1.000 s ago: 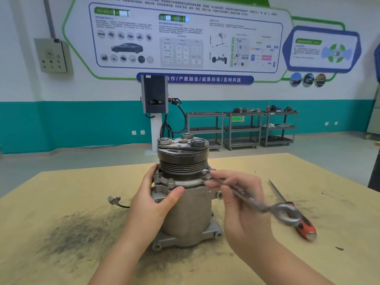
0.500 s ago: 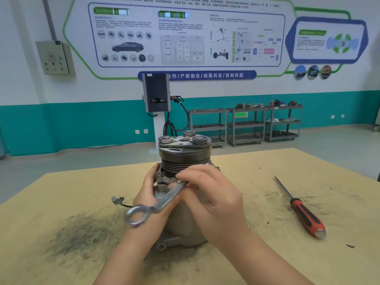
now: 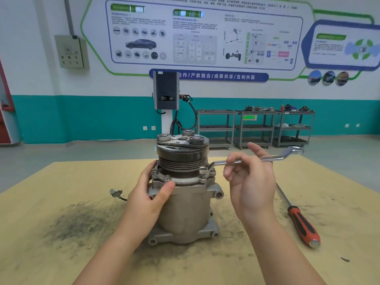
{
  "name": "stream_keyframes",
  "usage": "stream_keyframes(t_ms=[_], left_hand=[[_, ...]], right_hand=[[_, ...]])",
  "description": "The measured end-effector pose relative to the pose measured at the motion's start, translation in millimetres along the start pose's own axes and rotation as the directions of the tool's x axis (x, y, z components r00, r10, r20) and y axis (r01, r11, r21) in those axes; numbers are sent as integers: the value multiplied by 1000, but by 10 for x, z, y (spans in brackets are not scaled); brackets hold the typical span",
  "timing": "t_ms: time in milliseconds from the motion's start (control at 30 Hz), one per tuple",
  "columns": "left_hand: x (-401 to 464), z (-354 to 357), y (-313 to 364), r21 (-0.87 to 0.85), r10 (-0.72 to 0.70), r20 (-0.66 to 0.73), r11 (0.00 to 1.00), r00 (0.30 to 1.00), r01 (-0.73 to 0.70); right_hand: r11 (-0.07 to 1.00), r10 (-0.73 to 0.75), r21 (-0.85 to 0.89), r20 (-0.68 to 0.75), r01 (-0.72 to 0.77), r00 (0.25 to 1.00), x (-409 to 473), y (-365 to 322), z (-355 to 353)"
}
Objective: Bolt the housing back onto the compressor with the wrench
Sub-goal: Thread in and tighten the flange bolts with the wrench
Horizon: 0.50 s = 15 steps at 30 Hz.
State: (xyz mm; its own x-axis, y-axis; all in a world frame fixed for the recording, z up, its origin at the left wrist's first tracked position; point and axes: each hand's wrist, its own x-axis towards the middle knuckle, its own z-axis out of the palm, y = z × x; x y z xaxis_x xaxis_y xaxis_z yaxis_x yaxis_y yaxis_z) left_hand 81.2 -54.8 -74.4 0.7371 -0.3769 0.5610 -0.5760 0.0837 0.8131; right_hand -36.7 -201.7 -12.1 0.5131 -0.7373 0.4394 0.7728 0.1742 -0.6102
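- Counter (image 3: 61, 182): a tan board top with a dark smear of grime at the left front; it carries everything listed below.
- Compressor (image 3: 183, 210): a grey metal body standing upright near the middle of the counter, its mounting feet resting on the board. A dark ribbed pulley (image 3: 182, 155) sits on its top end.
- Housing (image 3: 181, 178): the flanged ring seated just under the pulley, with bolt heads showing along its front and right rim.
- Left hand (image 3: 147, 199): its grip wraps the upper left side of the compressor, thumb lying across the front below the flange, fingers reaching behind.
- Right hand (image 3: 251, 179): just right of the compressor, not touching it. Its grip is narrow, thumb and curled fingers pinching the wrench shank near the middle; the forefinger points upward.
- Wrench (image 3: 255, 159): a bright ring wrench lying nearly level. Its near ring sits over a bolt (image 3: 203, 170) on the right rim of the housing; its far end juts out to the right beyond the hand.
- Screwdriver (image 3: 302, 225): red-and-black handle, lying on the counter at the right, well apart from both hands.
- Cable plug (image 3: 116, 193): a small connector on a short wire, left of the compressor.
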Motion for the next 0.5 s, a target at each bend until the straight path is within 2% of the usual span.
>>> stream_keyframes(t_ms=[233, 367, 500], left_hand=[[-4, -14, 1, 27, -7, -3, 1000, 1000, 7], [9, -12, 1, 26, -28, -3, 999, 1000, 29], [2, -14, -3, 32, -34, 3, 999, 999, 34]], right_hand=[[987, 154, 24, 110, -157, 982, 133, -51, -99], [972, 232, -24, 196, -232, 953, 194, -128, -165], [951, 308, -73, 191, -299, 932, 228, -150, -210]])
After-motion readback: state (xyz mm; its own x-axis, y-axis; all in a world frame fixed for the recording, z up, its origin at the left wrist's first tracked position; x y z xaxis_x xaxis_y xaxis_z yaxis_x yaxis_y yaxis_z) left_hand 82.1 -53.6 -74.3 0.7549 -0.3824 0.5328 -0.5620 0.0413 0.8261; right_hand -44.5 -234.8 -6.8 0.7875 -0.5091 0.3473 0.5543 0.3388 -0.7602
